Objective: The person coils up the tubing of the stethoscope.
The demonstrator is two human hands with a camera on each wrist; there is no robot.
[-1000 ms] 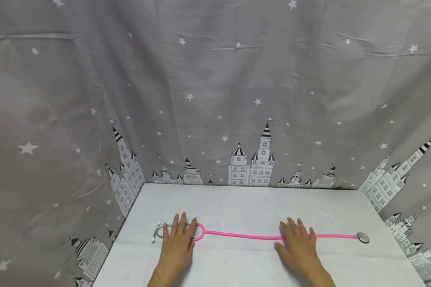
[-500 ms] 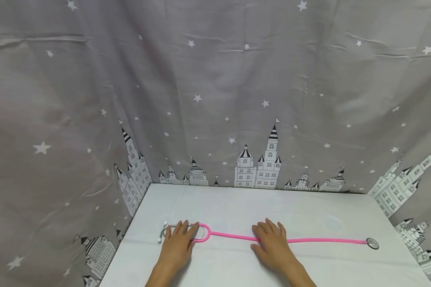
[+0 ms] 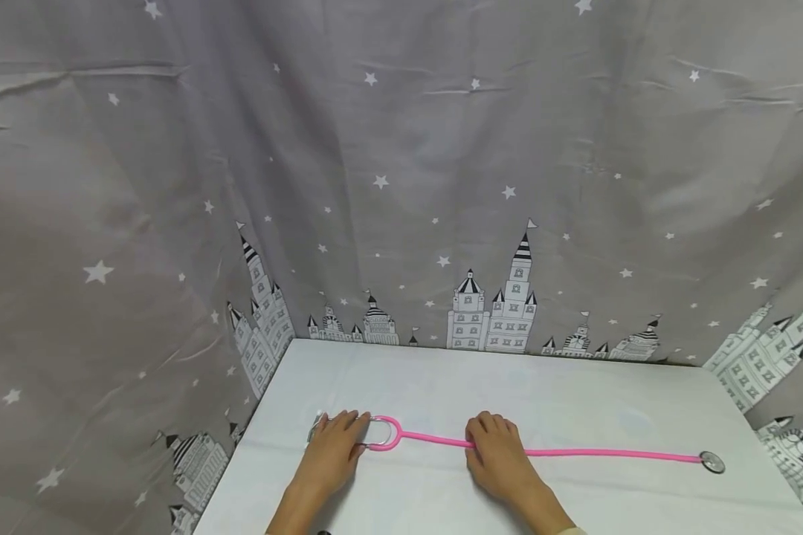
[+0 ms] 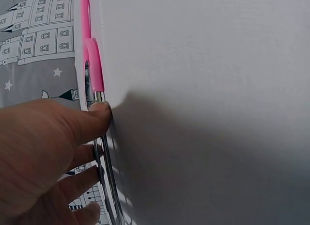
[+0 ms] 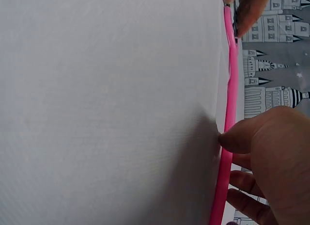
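Observation:
A stethoscope with a pink tube lies stretched across the white table in the head view. Its round chest piece is at the right end. My left hand holds the metal ear tubes at the left end, covering part of them. In the left wrist view, the thumb lies on one side of the metal tubes and the fingers on the other. My right hand grips the pink tube near its middle. The right wrist view has the thumb and curled fingers on either side of the tubing.
A white cloth covers the table. Behind it and at both sides hangs a grey curtain printed with stars and castles. A small dark object shows at the bottom edge of the head view.
My right hand has slid left along the pink tube, and its fingers have curled around it. The left hand's fingers have drawn in on the ear tubes. The head view has shifted slightly.

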